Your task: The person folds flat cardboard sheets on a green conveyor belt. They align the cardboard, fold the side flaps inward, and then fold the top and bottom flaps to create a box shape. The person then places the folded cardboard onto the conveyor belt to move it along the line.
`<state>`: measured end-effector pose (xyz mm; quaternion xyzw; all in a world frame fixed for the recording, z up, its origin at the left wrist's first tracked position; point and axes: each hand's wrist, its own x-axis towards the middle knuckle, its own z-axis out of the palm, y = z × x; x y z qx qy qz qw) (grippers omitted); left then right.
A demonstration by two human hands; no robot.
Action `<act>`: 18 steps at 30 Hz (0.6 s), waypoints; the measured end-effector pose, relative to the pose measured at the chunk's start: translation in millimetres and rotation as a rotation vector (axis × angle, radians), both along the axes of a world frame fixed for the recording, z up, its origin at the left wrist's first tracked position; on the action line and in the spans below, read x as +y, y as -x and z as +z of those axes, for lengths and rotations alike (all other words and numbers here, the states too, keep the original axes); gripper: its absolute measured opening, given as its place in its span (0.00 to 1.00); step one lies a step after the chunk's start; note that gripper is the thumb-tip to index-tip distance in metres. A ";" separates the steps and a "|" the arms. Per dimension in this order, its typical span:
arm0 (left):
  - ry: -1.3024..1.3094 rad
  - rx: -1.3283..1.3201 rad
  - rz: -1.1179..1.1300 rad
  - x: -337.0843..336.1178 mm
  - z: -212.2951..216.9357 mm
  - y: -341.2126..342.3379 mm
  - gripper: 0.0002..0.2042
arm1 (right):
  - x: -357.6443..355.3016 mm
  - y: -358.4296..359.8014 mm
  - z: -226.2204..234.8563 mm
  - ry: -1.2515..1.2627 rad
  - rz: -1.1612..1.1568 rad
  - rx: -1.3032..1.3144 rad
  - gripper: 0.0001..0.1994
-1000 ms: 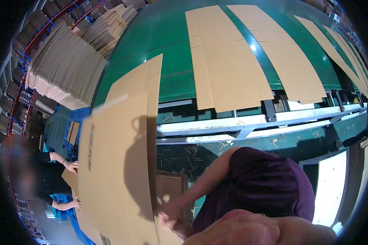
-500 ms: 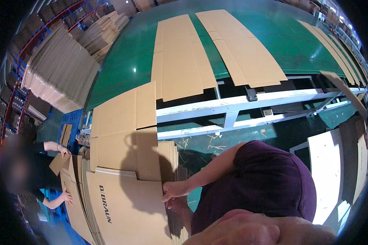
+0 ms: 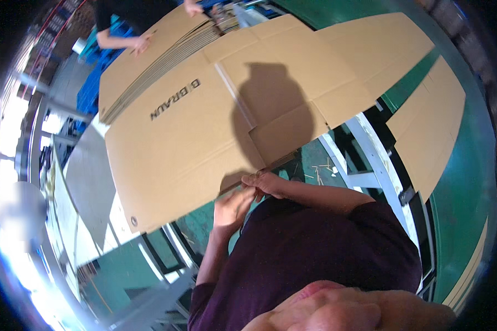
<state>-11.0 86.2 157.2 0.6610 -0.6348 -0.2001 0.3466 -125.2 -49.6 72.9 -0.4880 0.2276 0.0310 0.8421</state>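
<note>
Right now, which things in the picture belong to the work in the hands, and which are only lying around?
In hand:
- large flat cardboard sheet, its near edge held by left hand and right hand
- cardboard stack beneath it, steadied by a co-worker's hand

Lying about:
- cardboard sheets on the green conveyor
- blue pallets

You stand by a green conveyor (image 3: 469,182) with white frame rails (image 3: 370,149); blue pallets (image 3: 88,91) lie left, and bright light floods the lower left.

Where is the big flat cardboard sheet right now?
In the head view the cardboard sheet fills the upper middle, its near edge at both hands, left hand and right hand, with a cardboard stack just beyond.
</note>
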 end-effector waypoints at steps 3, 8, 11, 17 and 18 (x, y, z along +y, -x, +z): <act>0.179 -0.243 0.094 -61.9 13.2 23.5 0.15 | -21.3 22.3 -17.5 0.036 0.043 -0.047 0.19; 0.158 -0.407 0.063 -88.8 -28.2 26.3 0.19 | -119.0 140.2 14.6 0.136 -0.253 0.033 0.19; 0.186 -0.352 -0.045 -81.6 -26.5 12.4 0.19 | -176.4 207.3 -3.1 0.109 -0.850 -0.091 0.16; 0.208 -0.298 -0.014 -83.6 -27.4 9.6 0.16 | -221.0 175.0 72.5 0.556 -1.261 -0.331 0.18; 0.218 -0.289 0.006 -87.5 -29.1 8.7 0.16 | -214.9 160.2 84.7 0.658 -1.213 -0.408 0.17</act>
